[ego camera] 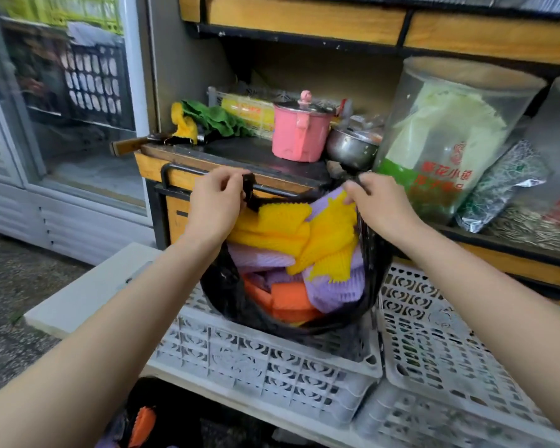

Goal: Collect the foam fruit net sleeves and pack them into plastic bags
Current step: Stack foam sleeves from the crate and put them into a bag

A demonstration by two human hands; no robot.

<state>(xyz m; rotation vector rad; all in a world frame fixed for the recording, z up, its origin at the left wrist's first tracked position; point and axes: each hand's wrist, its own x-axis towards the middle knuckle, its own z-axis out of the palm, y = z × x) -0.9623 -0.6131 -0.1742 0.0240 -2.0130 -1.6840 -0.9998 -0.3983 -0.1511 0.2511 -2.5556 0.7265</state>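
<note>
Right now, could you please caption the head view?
Left hand and right hand hold open a black bag of foam sleeves atop a crate.

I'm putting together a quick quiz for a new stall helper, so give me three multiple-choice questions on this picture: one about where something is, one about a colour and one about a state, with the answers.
1. Where does the black bag sit?
A. on the grey crates
B. on the floor
C. inside a fridge

2. What colour is the lidded pot on the shelf?
A. blue
B. pink
C. white

3. What are the left hand and right hand doing?
A. resting flat on a crate
B. lifting the pot
C. each gripping a bag handle, keeping the mouth open

Answers:
1. A, the bag's bottom rests on a crate top.
2. B, its body and lid knob are pink.
3. C, each hand pinches a handle, and the yellow, purple and orange sleeves show inside.
</note>
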